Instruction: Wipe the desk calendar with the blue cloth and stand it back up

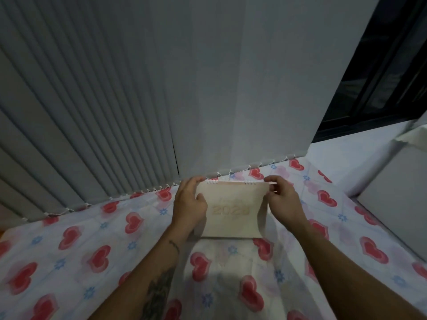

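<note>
Cream desk calendar [232,209] upright — long axis left-right.

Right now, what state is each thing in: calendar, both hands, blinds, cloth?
Calendar: upright on the heart-print tablecloth, cover facing the camera, held at both sides.
Left hand: gripping the calendar's left edge.
Right hand: pinching the calendar's top right corner.
Blinds: drawn shut behind the calendar.
Window: uncovered on the right, dark.
Blue cloth: not in view.
</note>
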### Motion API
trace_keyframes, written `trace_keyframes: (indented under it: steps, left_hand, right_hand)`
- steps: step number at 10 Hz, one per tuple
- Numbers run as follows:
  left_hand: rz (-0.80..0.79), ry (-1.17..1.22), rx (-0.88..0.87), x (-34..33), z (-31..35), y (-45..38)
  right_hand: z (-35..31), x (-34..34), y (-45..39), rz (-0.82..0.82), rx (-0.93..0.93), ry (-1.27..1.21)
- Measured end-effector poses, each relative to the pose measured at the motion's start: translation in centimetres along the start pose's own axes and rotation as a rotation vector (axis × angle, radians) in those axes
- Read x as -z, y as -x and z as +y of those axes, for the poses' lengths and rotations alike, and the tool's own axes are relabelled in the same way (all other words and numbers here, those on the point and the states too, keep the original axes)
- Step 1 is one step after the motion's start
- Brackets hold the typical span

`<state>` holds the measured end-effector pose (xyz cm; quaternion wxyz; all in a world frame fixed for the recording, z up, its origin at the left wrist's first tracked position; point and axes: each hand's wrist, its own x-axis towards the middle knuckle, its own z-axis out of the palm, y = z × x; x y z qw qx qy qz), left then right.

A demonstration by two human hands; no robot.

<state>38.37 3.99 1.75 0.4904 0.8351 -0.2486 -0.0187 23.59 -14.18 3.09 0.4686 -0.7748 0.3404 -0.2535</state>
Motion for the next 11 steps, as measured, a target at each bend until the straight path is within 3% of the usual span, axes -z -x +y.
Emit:
trace_keyframes:
  steps: [2, 5, 9, 11]
  left_hand:
    - [0.047, -0.079, 0.048, -3.5, 0.7, -3.8]
    - [-0.108, -0.086, 0.101, -5.4, -0.6, -5.4]
    - [-0.140, -0.266, 0.107, -3.3, -0.1, -3.7]
    - [-0.195, -0.512, 0.043, 1.0, 2.3, -2.0]
  right_hand:
    - [0.4, -0.5, -7.1, -0.021, -0.004, -0.016]
    - [3.9, -2.7, -11.4, -0.158, -0.063, -0.061]
    - [3.6, -1.0, -11.3, -0.262, -0.056, 0.119]
    - [-0.4, 1.8, -8.6, -0.251, 0.016, 0.384]
